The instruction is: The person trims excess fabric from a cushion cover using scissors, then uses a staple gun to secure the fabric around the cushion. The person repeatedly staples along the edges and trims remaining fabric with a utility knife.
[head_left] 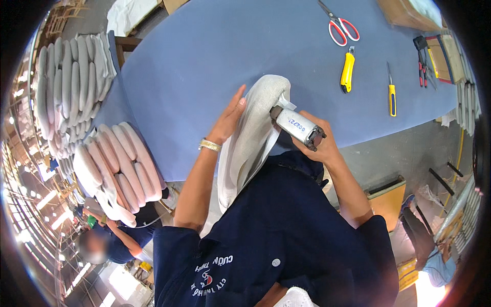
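Light grey padded piece (250, 123) was at the near edge of the blue table (199, 61), right in front of the person's dark shirt (286, 220). Its long axis ran diagonally: rounded far end up and slightly right over the table, other end down-left toward the body. Couldn't tell how much of its weight the table took. Left hand (230, 117) lay along the pad's left side, fingers straight and close together, pointing away from the body and a bit right; flat contact, not wrapped. Right hand (325, 137) was wrapped around a silver tool (296, 126), finger detail mostly hidden behind the housing. Tool's long axis crossed the pad's at a steep angle, one dark end up-left at the pad's right edge, the other down-right. Couldn't tell whether that end pressed in. Further right on the table: red-handled scissors (343, 31), blades pointing up-left; yellow utility knife (348, 71), roughly lengthwise; yellow screwdriver (392, 97), shaft pointing away. Similar pads (120, 166) were stacked well off to the left.
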Available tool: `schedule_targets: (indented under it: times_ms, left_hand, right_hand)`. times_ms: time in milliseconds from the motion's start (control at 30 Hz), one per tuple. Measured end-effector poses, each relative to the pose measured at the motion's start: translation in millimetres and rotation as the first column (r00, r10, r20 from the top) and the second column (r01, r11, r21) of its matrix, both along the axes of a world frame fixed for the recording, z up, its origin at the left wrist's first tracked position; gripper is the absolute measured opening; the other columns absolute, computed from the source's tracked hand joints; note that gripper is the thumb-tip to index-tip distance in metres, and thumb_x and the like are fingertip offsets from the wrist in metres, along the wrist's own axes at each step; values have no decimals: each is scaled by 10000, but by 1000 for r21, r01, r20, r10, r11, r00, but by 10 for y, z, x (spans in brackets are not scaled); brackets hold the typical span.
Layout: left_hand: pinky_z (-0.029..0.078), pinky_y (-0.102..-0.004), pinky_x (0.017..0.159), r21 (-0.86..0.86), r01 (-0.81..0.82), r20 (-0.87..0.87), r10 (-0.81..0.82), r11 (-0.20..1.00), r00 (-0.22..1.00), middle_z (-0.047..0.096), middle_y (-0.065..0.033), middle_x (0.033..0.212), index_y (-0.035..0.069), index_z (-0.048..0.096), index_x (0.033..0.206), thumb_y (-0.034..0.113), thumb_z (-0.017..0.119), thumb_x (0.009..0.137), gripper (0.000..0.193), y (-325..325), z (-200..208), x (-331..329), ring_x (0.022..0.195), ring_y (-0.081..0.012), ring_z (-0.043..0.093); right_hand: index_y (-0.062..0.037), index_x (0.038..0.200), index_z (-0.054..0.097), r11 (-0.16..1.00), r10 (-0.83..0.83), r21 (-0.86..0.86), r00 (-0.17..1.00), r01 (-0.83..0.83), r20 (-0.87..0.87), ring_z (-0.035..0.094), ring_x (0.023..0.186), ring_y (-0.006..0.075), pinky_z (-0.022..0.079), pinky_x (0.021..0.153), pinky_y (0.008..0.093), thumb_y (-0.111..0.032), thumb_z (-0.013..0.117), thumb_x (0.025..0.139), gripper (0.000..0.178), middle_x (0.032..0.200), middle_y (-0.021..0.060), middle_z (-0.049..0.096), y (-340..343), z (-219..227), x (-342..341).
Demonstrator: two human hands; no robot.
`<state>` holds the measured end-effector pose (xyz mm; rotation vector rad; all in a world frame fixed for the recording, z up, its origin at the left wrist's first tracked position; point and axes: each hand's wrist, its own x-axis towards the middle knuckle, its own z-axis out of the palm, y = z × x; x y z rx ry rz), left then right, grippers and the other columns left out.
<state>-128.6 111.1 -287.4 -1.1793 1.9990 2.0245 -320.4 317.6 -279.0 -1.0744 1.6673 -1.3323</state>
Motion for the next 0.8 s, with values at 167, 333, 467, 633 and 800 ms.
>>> schedule_targets:
  times_ms: [167,333,467,633,800]
  left_hand:
    - [51,-429,1296,-148,130,9,-130,980,991,90,-210,1734,80,196,1663,579,317,1090,770,233,-148,8,1614,-316,-9]
    - [125,-449,1288,-437,279,35,-294,855,955,135,-282,1707,43,161,1656,373,569,1048,803,445,77,-53,1603,-386,53]
    - [317,-530,1212,-559,234,209,-138,795,968,284,-326,1634,29,205,1629,253,676,963,845,664,164,-134,1507,-524,281]
    - [425,-514,1143,-609,271,311,-90,745,946,388,-366,1557,3,208,1611,145,662,947,817,702,270,-207,1431,-524,406]
    - [476,-507,1099,-597,312,356,-104,739,929,386,-332,1574,-38,234,1590,165,695,920,838,694,329,-226,1423,-518,427]
  right_hand:
    - [-23,986,629,999,15,-48,1000,-15,-9,601,671,316,491,666,346,-97,736,785,240,775,121,617,-12,55,-26]
    - [-20,1021,625,1000,6,27,1000,-6,-28,616,786,431,507,688,394,-122,769,721,348,854,183,637,34,44,-15]
    - [-20,1025,623,999,-11,32,999,13,-50,610,830,473,511,696,410,-113,776,673,394,883,206,642,54,-19,34]
    - [-23,1050,638,999,10,41,1000,-11,3,630,791,439,514,693,408,-111,779,646,438,878,186,641,93,10,33]
    - [-29,1054,647,998,58,25,998,-58,-2,660,774,387,522,698,403,-128,787,655,435,877,171,655,114,37,3]
